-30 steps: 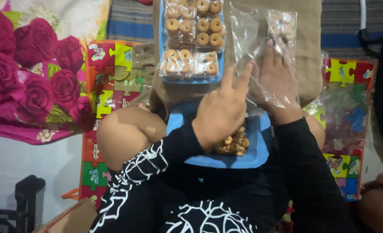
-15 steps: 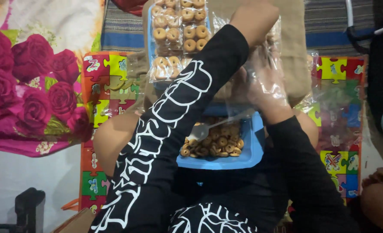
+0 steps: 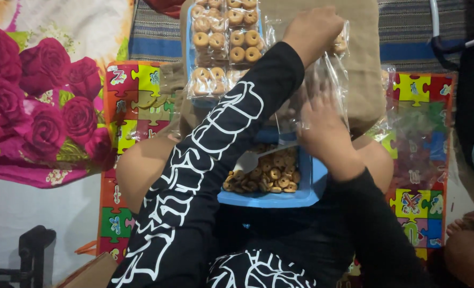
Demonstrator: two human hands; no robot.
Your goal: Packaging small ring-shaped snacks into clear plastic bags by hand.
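The left hand (image 3: 313, 31) reaches across the body and pinches the top of a clear plastic bag (image 3: 328, 80), fingers clamped on it near a few ring cookies (image 3: 340, 44) inside. The right hand (image 3: 322, 130) presses on the bag's lower part, fingers spread flat rather than gripping. Below lies a blue tray (image 3: 311, 184) of loose ring cookies with a spoon (image 3: 250, 160) resting in it; filled packets (image 3: 223, 42) sit on another tray beyond, beside a tan cushion (image 3: 365, 69). This looks like the bag-filling step; the next move calls for keeping the bag's mouth open.
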